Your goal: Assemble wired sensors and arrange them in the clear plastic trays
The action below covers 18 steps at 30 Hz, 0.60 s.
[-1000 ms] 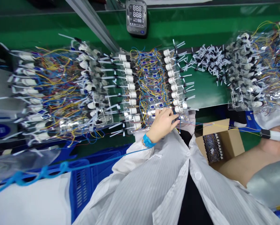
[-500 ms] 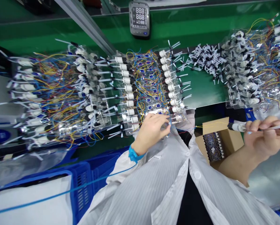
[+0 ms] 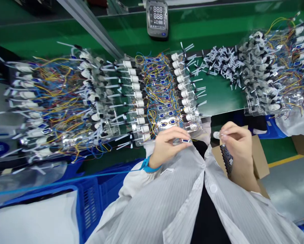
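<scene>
My left hand (image 3: 170, 146), with a blue band round its wrist, pinches a small blue-and-white rectangular part (image 3: 185, 140) between thumb and fingertips. It is just in front of the near end of the middle tray of wired assemblies (image 3: 164, 98). To its right, my right hand (image 3: 237, 144) is closed with thumb and forefinger together. A white cylindrical part (image 3: 216, 135) sticks out on the left of those fingers. The rest of what the right hand holds is hidden by the fingers. Several white cylinders with black collars line both sides of the middle tray.
Further wired assemblies lie in stacked trays at left (image 3: 60, 101) and right (image 3: 281, 74). A heap of black-and-white ties (image 3: 223, 64) lies on the green bench. A display unit (image 3: 157, 20) stands behind. Below are a cardboard box (image 3: 260, 159) and a blue crate (image 3: 89, 200).
My right hand has swung left, from far out at the right to close by my left hand. The yellow wire stretched between the hands no longer shows taut. My left hand has shifted slightly.
</scene>
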Each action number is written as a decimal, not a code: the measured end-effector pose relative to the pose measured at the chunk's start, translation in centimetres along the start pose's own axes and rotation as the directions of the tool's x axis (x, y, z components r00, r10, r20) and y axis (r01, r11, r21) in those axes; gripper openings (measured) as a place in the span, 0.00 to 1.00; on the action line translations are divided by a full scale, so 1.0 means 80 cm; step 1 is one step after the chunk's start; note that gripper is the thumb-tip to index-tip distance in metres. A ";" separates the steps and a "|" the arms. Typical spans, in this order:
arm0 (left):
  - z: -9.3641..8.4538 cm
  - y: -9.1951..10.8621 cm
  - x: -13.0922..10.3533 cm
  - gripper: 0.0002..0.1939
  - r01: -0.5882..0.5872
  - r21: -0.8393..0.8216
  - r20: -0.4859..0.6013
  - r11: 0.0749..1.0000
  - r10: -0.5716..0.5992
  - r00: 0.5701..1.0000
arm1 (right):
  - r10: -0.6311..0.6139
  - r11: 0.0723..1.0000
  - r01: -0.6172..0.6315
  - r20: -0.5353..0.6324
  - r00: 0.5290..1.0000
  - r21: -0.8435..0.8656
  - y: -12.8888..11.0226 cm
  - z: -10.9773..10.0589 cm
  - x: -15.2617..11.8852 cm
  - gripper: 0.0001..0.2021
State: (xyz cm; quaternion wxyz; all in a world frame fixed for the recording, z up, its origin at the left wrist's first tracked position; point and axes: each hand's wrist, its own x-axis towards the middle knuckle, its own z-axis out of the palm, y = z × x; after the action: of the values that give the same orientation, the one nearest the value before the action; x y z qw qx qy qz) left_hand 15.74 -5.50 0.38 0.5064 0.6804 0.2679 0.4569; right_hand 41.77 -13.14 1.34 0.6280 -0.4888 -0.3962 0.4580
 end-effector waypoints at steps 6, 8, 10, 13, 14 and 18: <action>0.041 -0.002 0.000 0.16 0.228 -0.473 0.030 0.851 -0.243 0.970 | 0.201 0.971 -0.186 -0.093 0.975 0.149 0.018 0.034 -0.004 0.12; 0.040 -0.006 0.001 0.15 0.237 -0.392 -0.023 0.889 -0.267 0.963 | 0.197 0.974 -0.185 -0.088 0.976 0.128 0.019 0.037 -0.006 0.11; 0.037 -0.010 0.002 0.14 0.213 -0.258 -0.067 0.942 -0.238 0.969 | 0.159 0.986 -0.155 -0.072 0.985 0.057 0.020 0.039 -0.009 0.10; 0.034 -0.015 0.002 0.11 0.150 -0.098 -0.041 0.984 -0.155 0.987 | 0.073 0.996 -0.075 -0.032 0.997 -0.047 0.021 0.042 -0.015 0.08; 0.035 -0.015 0.001 0.11 0.140 -0.073 -0.027 0.987 -0.142 0.989 | 0.053 0.996 -0.054 -0.017 0.998 -0.067 0.022 0.043 -0.017 0.07; 0.039 -0.016 -0.003 0.13 0.147 -0.064 -0.042 0.987 -0.150 0.988 | 0.064 0.988 -0.062 0.011 0.998 -0.141 0.029 0.046 -0.022 0.07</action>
State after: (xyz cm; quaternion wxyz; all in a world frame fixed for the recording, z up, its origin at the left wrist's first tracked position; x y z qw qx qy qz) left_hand 18.51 -6.66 -1.09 0.5530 0.6322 0.3156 0.4414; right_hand 37.39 -13.65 -0.24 0.5742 -0.5404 -0.4168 0.4522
